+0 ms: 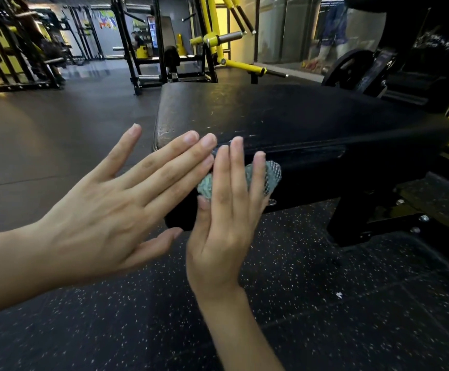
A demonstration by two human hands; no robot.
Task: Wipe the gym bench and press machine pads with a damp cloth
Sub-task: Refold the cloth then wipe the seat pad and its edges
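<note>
Speckled rubber floor lies under the black bench pad, with a yellow press machine far behind. Right hand lies flat, fingers straight and close together, pressing the damp cloth against the pad's near side edge, probably to wipe that seam. Left hand sits just left of it, fingers straight and slightly spread, holding nothing, tips at the pad edge, likely steadying.

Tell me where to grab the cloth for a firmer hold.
Pinch the cloth by its bunched end, showing past the little finger of the right hand; come from the right. Straight fingers pin its middle flat to the near side of the bench pad, and the left hand crowds the other end.
</note>
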